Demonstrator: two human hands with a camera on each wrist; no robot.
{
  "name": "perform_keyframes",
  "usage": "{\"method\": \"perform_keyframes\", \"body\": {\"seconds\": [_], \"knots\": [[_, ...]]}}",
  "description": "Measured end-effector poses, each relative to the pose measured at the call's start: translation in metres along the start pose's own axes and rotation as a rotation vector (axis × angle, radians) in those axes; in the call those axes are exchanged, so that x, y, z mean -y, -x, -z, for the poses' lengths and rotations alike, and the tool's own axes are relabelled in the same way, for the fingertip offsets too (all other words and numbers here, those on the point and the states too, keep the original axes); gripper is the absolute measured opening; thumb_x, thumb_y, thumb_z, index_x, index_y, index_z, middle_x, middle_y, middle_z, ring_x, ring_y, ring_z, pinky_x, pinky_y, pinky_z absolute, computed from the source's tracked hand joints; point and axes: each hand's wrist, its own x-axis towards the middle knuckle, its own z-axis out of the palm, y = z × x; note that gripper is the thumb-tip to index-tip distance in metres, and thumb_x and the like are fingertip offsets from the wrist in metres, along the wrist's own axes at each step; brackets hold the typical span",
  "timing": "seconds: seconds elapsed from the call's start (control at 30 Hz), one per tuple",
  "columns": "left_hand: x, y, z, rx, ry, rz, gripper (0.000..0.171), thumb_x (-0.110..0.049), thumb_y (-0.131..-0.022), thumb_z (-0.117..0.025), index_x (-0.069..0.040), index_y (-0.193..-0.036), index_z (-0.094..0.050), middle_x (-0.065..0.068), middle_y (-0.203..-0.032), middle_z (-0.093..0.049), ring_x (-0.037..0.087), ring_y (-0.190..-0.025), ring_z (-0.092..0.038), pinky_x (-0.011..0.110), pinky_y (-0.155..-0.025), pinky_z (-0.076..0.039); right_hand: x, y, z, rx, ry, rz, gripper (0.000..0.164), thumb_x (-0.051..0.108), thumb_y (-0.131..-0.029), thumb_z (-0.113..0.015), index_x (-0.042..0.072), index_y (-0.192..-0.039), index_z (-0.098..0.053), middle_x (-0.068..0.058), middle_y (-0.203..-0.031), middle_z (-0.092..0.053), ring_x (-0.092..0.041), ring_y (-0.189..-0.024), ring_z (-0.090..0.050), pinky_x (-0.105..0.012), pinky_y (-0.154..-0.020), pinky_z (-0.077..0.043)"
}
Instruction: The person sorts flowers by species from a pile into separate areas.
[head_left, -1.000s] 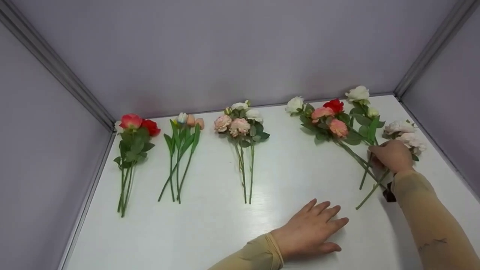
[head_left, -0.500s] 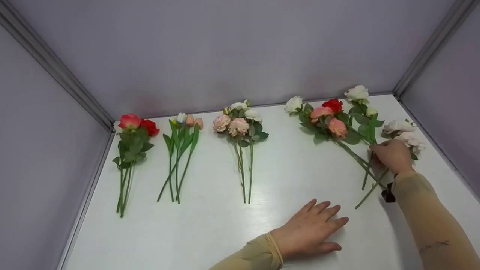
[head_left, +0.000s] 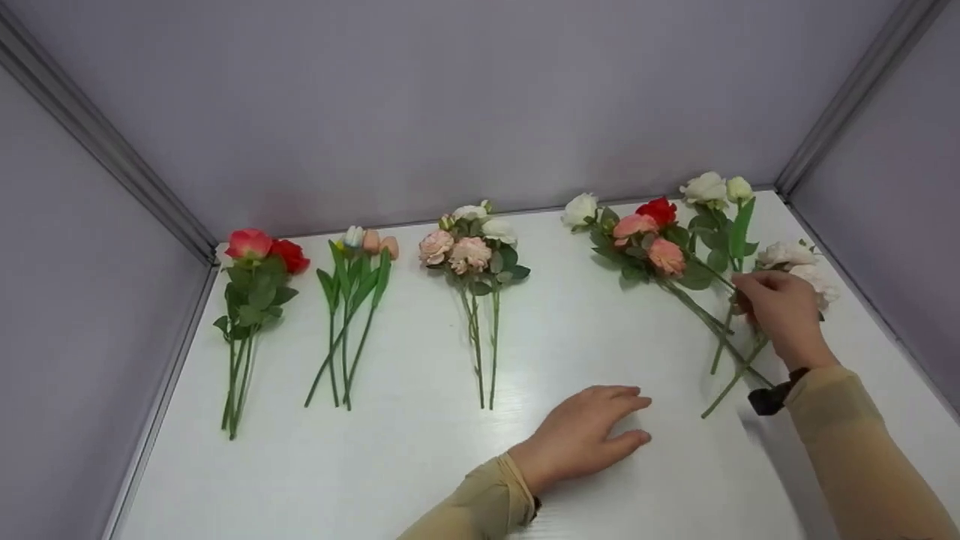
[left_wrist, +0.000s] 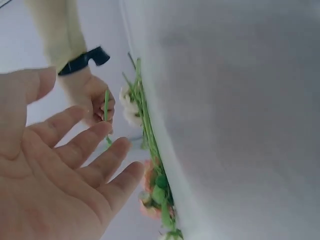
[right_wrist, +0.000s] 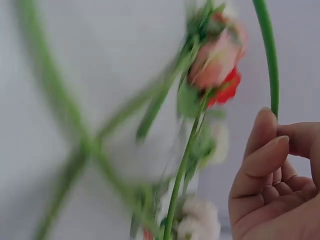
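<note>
My right hand [head_left: 784, 307] pinches the green stem of a white tulip [head_left: 739, 189] between thumb and fingers at the right of the head view. In the right wrist view that stem [right_wrist: 271, 60] rises from the fingertips, apart from the crossed stems beside it. White roses [head_left: 705, 189] lie behind it, and pale pink peonies [head_left: 814, 281] are partly hidden by the hand. My left hand [head_left: 581, 435] holds nothing near the front middle of the table; the left wrist view shows its palm [left_wrist: 55, 175] with fingers spread.
Red and coral flowers [head_left: 656, 214] lie to the left of my right hand, their stems crossing others. Further left, peonies [head_left: 471, 255], tulips [head_left: 371, 241] and roses [head_left: 251, 244] lie in separate bunches on the white table [head_left: 390, 480]. Grey walls [head_left: 480, 97] enclose the back and sides.
The white tulip has come up with my right hand, its bud now beside the white rose. My left hand has shifted left and turned, its fingers closer together. The view has shifted slightly.
</note>
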Motion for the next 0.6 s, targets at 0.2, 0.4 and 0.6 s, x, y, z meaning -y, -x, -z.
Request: {"method": "perform_keyframes", "body": {"seconds": [0.2, 0.4, 0.6], "knots": [[0.031, 0.011, 0.030, -0.116, 0.454, 0.293, 0.048, -0.047, -0.104, -0.057, -0.017, -0.142, -0.062, -0.007, -0.135, -0.064, 0.008, -0.119, -0.061, 0.029, -0.099, -0.050, 0.034, 0.023, -0.083, 0.063, -0.203, 0.141, 0.048, 0.046, -0.098, -0.068, 0.002, -0.117, -0.069, -0.012, -0.096, -0.068, -0.020, -0.079, -0.062, -0.029, -0.065, -0.054], [0.057, 0.023, 0.051, -0.223, 0.671, 0.359, 0.042, -0.040, -0.102, -0.065, -0.014, -0.134, -0.067, -0.008, -0.117, -0.070, 0.009, -0.102, -0.067, 0.030, -0.085, -0.055, 0.077, 0.047, -0.152, 0.162, -0.372, 0.268, 0.044, 0.041, -0.096, -0.072, 0.001, -0.114, -0.071, -0.017, -0.094, -0.069, -0.024, -0.078, -0.065, -0.031, -0.068, -0.058], [0.068, 0.030, 0.054, -0.296, 0.819, 0.356, 0.023, -0.025, -0.098, -0.073, -0.011, -0.115, -0.076, -0.003, -0.100, -0.074, 0.013, -0.088, -0.071, 0.033, -0.078, -0.058, 0.098, 0.060, -0.183, 0.236, -0.438, 0.349, 0.031, 0.033, -0.095, -0.075, 0.004, -0.106, -0.074, -0.020, -0.088, -0.068, -0.026, -0.075, -0.065, -0.033, -0.069, -0.059]]}}
